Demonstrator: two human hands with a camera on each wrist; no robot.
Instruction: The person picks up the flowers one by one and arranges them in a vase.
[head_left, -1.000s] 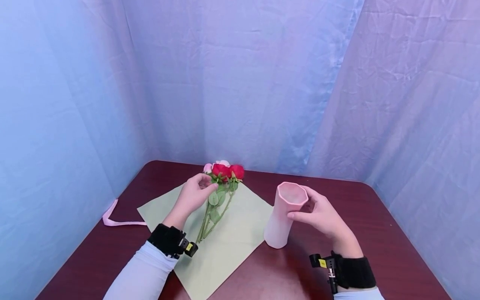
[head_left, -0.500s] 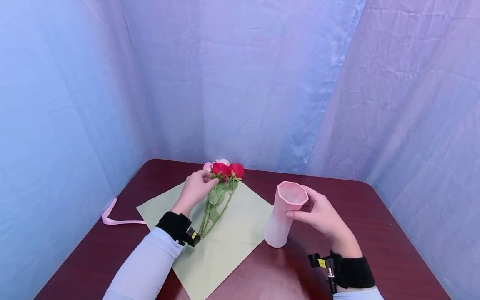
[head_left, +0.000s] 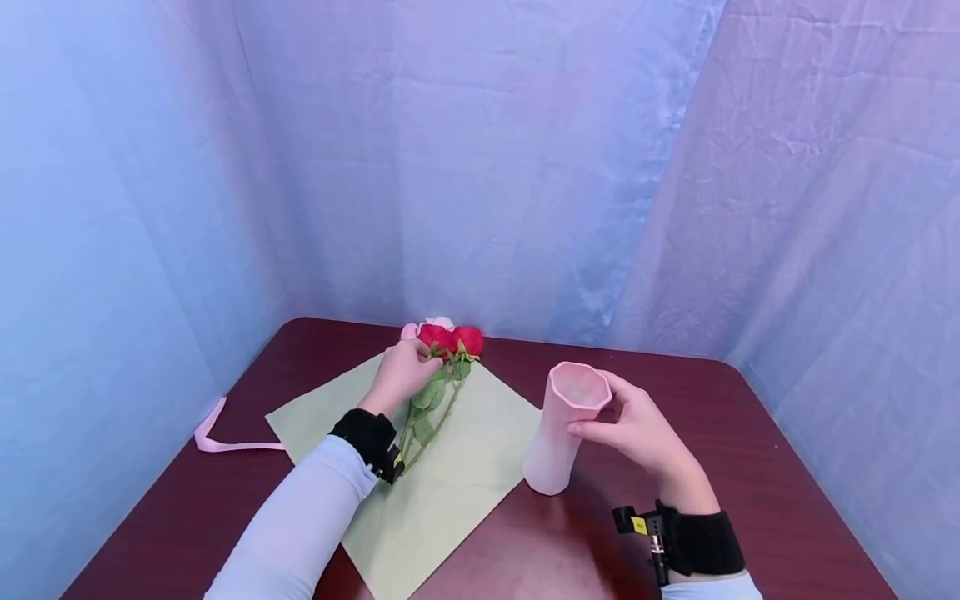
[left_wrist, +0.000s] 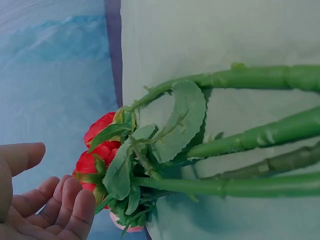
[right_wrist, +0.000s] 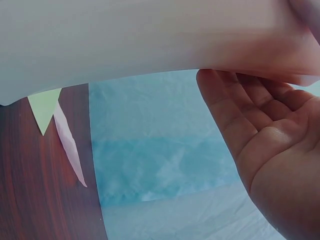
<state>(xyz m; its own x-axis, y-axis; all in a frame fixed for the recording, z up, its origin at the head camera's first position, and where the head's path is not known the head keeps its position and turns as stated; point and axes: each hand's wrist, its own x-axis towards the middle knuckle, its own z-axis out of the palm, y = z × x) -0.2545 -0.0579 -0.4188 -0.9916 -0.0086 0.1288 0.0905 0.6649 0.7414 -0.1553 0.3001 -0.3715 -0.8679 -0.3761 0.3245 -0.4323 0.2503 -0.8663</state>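
Several artificial roses, red (head_left: pixel 468 340) and pink (head_left: pixel 409 332), lie with their green leafy stems (left_wrist: pixel 250 80) on a sheet of pale green paper (head_left: pixel 465 483). My left hand (head_left: pixel 401 375) reaches over the stems just below the blooms. In the left wrist view its thumb stands apart from its loosely bent fingers (left_wrist: pixel 80 215), and a gap shows between them. A pink-to-white vase (head_left: pixel 551 442) with an eight-sided rim stands upright at the paper's right corner. My right hand (head_left: pixel 645 433) grips it near the top, thumb on the near side and fingers behind.
A pink ribbon (head_left: pixel 240 446) sticks out from the paper's left side over the dark red-brown table (head_left: pixel 712 417). Pale blue and lilac curtains (head_left: pixel 480 167) hang close behind the table and along both sides.
My left hand has moved slightly right and forward, closer to the red blooms, and its forearm now covers the stem ends. The right hand and the vase have kept their place.
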